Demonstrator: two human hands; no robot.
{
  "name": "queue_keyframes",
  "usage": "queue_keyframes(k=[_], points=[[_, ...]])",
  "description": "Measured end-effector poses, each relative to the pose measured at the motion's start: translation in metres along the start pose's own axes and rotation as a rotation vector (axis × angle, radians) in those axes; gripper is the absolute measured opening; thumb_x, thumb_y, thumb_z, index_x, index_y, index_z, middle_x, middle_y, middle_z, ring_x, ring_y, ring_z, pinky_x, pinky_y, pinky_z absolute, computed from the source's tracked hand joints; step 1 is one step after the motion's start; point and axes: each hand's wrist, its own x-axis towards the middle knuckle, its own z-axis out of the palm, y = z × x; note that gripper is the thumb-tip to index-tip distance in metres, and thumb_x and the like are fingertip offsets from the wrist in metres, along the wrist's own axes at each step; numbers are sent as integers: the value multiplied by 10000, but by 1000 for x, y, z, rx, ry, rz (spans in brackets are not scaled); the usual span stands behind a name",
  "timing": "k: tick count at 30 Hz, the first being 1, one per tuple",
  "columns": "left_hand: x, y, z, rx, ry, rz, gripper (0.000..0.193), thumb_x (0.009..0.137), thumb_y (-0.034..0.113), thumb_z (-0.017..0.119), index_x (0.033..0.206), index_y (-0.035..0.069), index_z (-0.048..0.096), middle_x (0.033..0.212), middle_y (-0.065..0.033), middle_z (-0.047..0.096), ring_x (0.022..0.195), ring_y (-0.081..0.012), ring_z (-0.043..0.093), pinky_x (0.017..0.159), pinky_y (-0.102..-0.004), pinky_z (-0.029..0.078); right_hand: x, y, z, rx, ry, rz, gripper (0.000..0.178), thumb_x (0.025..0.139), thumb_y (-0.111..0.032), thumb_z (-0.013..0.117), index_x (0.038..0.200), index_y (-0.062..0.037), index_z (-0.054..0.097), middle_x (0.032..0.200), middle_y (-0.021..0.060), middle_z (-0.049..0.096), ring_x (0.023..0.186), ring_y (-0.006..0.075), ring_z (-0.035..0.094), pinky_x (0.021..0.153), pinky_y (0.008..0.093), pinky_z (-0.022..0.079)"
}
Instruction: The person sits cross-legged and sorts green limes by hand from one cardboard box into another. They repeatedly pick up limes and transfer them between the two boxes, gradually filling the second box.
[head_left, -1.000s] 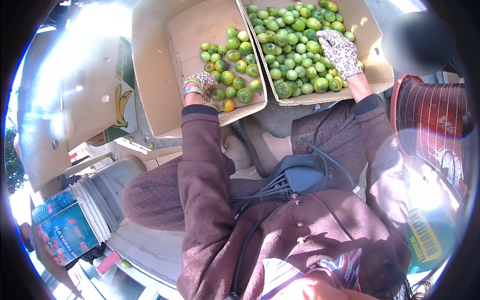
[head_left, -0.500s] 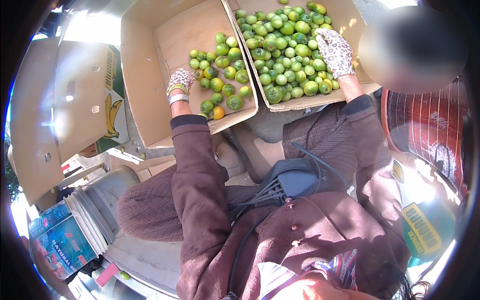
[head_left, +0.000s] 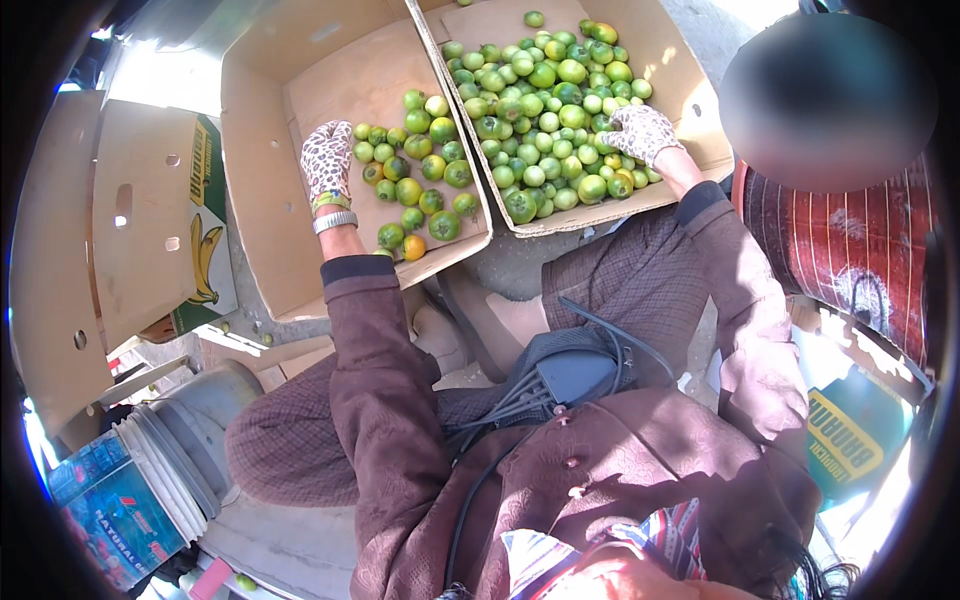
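Observation:
My left hand [head_left: 327, 163], in a spotted glove, is over the left cardboard box [head_left: 262, 190], beside a loose group of green and orange-tinged tomatoes [head_left: 431, 166]. Its fingertips are turned from view, so I cannot tell whether they hold anything. In the right cardboard box [head_left: 697, 108] lies a dense layer of mostly green tomatoes [head_left: 550, 121]. My right hand [head_left: 645, 133], gloved alike, reaches in at the right side of this layer. Its fingers curl down around a green tomato [head_left: 604, 143], partly hidden by the glove.
The boxes stand side by side before my legs. Folded cardboard [head_left: 145, 210] stands at the left, with a white-rimmed bucket [head_left: 125, 515] nearer. At the right are a red striped woven bundle [head_left: 845, 250] and a green-and-yellow carton [head_left: 850, 430]. A blurred round patch hides the upper right.
My left hand has drawn left, away from the tomatoes, and shows more of its back. My right hand's fingers have curled inward among the green tomatoes. The whole view has shifted slightly.

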Motion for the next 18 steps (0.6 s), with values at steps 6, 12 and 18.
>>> queue_keyframes(k=[6, 12, 18], points=[[-5, 20, 3, -17, 45, 18, 253, 875, 186, 642, 1028, -11, 687, 890, -72, 690, 746, -136, 649, 638, -265, 517, 23, -12, 9, -104, -85, 81, 634, 789, -473, 679, 1245, -51, 552, 1269, 146, 569, 1174, 299, 551, 968, 430, 447], [-12, 22, 0, -128, 4, 62, 273, 879, 165, 641, 1085, -10, 673, 947, -85, 690, 803, -143, 648, 694, -268, 530, 19, -16, 3, 113, -273, 227, 630, 761, -485, 706, 1187, -30, 614, 1201, 159, 629, 1063, 304, 621, 918, 407, 481], [-15, 32, 6, -211, -39, 54, 259, 898, 162, 609, 1079, -16, 664, 1004, -111, 691, 843, -186, 667, 737, -292, 538, 25, -7, 2, 222, -247, 258, 487, 770, -413, 713, 1042, -12, 672, 965, 161, 697, 849, 300, 680, 801, 407, 526]])
